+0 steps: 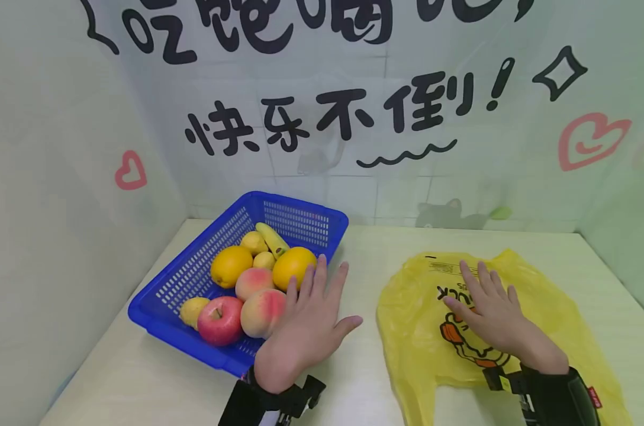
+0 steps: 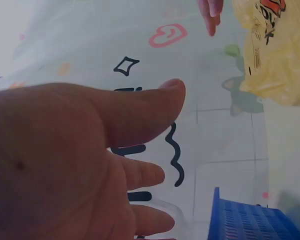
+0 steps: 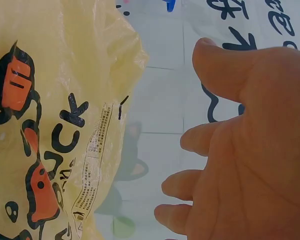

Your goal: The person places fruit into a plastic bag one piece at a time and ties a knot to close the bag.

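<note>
My left hand [image 1: 308, 322], fingers straight and spread, hovers at the right side of a blue plastic basket [image 1: 180, 348]. It covers part of the basket's rim and holds nothing. Inside the basket lie a red apple [image 1: 221, 320], two peaches [image 1: 262, 312], two orange-yellow fruits [image 1: 231, 266], a banana [image 1: 271, 239] and several small yellow fruits [image 1: 193, 312]. Over a flat yellow plastic bag [image 1: 407, 319] with a printed duck, my right hand [image 1: 495, 319] extends with its fingers out. The right wrist view shows that palm apart from the bag [image 3: 95, 60].
A pale table [image 1: 356, 248] carries the basket at left and the bag at right. Behind it stands a wall covering [image 1: 348, 195] with black lettering, and side walls [image 1: 61, 207] close in left and right. Black camera straps [image 1: 559, 393] wrap both wrists.
</note>
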{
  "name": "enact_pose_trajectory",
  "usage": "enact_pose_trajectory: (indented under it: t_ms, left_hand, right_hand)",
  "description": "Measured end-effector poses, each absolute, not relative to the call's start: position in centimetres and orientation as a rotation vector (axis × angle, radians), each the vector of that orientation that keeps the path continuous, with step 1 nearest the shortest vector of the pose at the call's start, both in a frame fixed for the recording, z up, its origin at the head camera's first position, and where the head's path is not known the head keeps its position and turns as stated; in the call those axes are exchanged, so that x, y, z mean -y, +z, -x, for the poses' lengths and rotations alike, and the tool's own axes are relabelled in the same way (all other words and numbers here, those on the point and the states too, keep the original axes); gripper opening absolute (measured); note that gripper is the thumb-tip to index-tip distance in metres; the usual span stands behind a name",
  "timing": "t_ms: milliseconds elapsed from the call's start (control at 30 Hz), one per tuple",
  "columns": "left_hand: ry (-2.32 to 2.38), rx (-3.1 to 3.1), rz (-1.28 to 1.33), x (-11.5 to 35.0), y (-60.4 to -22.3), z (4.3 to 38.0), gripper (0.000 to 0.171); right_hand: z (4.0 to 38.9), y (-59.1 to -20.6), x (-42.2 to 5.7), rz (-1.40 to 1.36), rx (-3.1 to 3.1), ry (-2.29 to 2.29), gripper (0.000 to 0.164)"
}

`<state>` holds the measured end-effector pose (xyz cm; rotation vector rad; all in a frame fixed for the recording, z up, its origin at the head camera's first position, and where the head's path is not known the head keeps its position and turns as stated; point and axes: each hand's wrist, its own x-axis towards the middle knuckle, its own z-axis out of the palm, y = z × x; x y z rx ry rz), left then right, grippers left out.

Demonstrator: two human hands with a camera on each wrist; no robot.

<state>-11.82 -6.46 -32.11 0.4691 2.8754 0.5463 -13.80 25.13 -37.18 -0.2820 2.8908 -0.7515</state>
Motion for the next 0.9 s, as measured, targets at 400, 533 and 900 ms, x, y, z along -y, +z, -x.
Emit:
enact_pose_trajectory:
  t_ms: [400,533,900]
  left_hand:
    - [0.459,-2.913,-0.388,8.5,-34.3,11.9,0.080]
    - [0.478,-2.890,-0.467,8.8,-34.4,11.9,0.082]
    - [0.499,-2.802,-0.514,7.9,-34.4,11.9,0.084]
  right_hand:
    - [14.0,-37.5,-25.6,0.267,-2.903,-0.719,0.086]
    - [14.2,-37.5,-25.7,0.268,-2.912,-0.690,0.087]
    - [14.4,-38.6,-27.7,0.271,-2.867,-0.581,0.102]
